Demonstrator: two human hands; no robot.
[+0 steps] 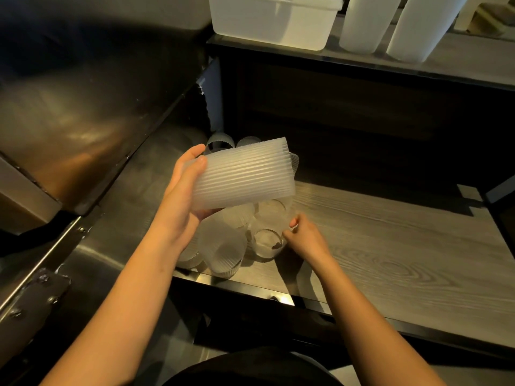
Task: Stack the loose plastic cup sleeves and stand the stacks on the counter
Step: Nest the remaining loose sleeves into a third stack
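My left hand [184,188] grips a stack of ribbed translucent cup sleeves [245,174], held sideways above the counter with its open end to the right. Below it several loose sleeves [223,246] stand and lean together on the wood-grain counter [390,246]. My right hand [303,238] reaches into this cluster and its fingers pinch the rim of one upright sleeve [266,243]. Two more sleeves [223,142] stand behind the held stack, partly hidden by it.
A steel machine housing [83,121] slopes along the left. A dark shelf [418,62] above the counter carries a white bin [273,20] and tall white containers [367,23]. The counter's front edge [278,293] runs just before the cluster.
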